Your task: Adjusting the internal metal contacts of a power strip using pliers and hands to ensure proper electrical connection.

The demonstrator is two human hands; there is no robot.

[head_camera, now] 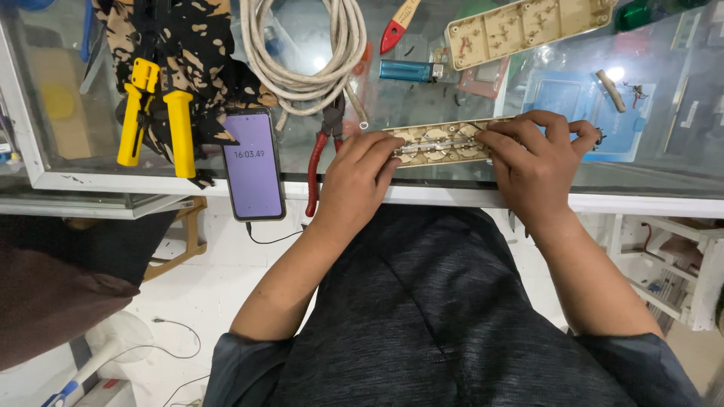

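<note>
Where the dark grey lap ends, white floor on either side, with a thin black cable (265,239) trailing down on the left. Just beyond, the white front edge of a glass-topped counter (422,194), running the full width.

Left hand (360,177) and right hand (537,154) set apart, each pinching one end of a long beige power-strip half (441,143), which lies open-side up, flat on the glass just behind the front edge, showing brass contacts. Left fingertips (392,151) pressed onto its left end; right fingers curled over its right end.

Little free glass around the hands. Red-handled pliers (320,154) touching distance left of the left hand, handles reaching the counter edge. Further left, a phone (253,162) with a lit purple screen, overhanging the edge. Beyond that, a yellow-handled crimping tool (154,120) resting on black cloth with tan blotches (204,45).

Farther back, a coil of thick off-white cable (302,53), a blue lighter (405,71), a red-tipped tool with a wooden handle (398,26), and a second beige power-strip half (528,26) lying at a slant. Under the glass at right, a blue tray (573,102). Below the counter at right, a white shelf (679,264).
</note>
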